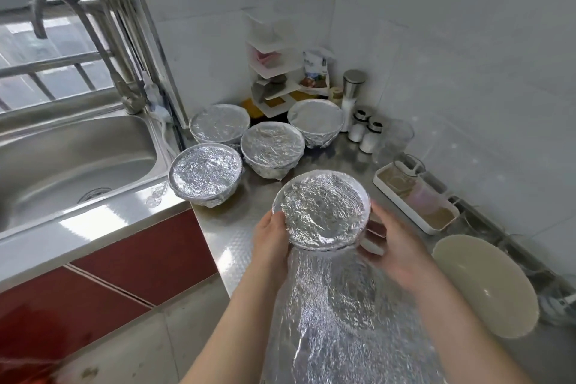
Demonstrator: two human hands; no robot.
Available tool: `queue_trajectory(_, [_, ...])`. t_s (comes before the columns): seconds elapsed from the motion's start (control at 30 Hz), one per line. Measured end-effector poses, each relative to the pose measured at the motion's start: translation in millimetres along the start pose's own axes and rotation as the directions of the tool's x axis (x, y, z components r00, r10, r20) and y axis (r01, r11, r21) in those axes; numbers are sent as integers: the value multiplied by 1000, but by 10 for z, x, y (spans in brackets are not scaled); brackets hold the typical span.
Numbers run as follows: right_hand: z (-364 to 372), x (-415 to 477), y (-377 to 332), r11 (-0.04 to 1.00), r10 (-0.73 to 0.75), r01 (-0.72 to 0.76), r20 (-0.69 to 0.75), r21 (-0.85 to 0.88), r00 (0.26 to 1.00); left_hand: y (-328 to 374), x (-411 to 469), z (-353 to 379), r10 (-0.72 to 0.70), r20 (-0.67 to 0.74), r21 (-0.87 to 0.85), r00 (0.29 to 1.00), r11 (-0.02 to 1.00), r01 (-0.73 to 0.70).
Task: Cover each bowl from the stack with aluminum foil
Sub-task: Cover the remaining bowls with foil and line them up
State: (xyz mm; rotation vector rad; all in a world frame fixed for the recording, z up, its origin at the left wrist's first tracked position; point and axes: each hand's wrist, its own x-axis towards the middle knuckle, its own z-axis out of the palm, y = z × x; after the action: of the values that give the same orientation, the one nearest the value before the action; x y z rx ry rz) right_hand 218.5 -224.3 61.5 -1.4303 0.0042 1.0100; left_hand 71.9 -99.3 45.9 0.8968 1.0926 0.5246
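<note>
I hold a bowl [322, 210] above the steel counter, its mouth covered with crinkled aluminum foil and tilted toward me. A long loose tail of foil [339, 315] hangs from its near edge down toward the camera. My left hand [270, 246] grips the bowl's left side, and my right hand [396, 251] cups its right side, fingers curled under the foil. Several foil-covered bowls stand behind: one [205, 174] by the sink, one [272, 148] in the middle, one [219, 126] at the back and one [316, 121] at the back right.
A steel sink [78, 162] with a tap lies to the left. A large cream bowl [486, 287] sits uncovered at the right. A white tray [417, 193] with glasses, shakers [364, 131] and a white rack [274, 72] line the tiled wall.
</note>
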Motion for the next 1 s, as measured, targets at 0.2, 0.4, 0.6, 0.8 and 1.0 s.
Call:
queue_trajectory(0.2, [39, 530, -237, 1000, -3, 3, 6, 29, 1000, 125, 543, 383, -13, -4, 21, 1000, 1000, 13])
queue_trajectory(0.4, [79, 1114, -267, 992, -48, 55, -62, 118, 997, 158, 1166, 695, -13, 75, 35, 997, 999, 11])
queue_trajectory(0.6, [82, 1453, -185, 989, -30, 44, -101, 140, 994, 54, 1536, 757, -38, 134, 125, 990, 992, 21])
queue_trajectory(0.8, [8, 1561, -196, 1000, -10, 16, -191, 27, 982, 15, 1578, 694, -95, 131, 64, 987, 994, 87])
queue_trajectory(1.0, [35, 1573, -211, 1000, -22, 25, -191, 13, 981, 53, 1540, 636, -63, 220, 10, 973, 998, 63])
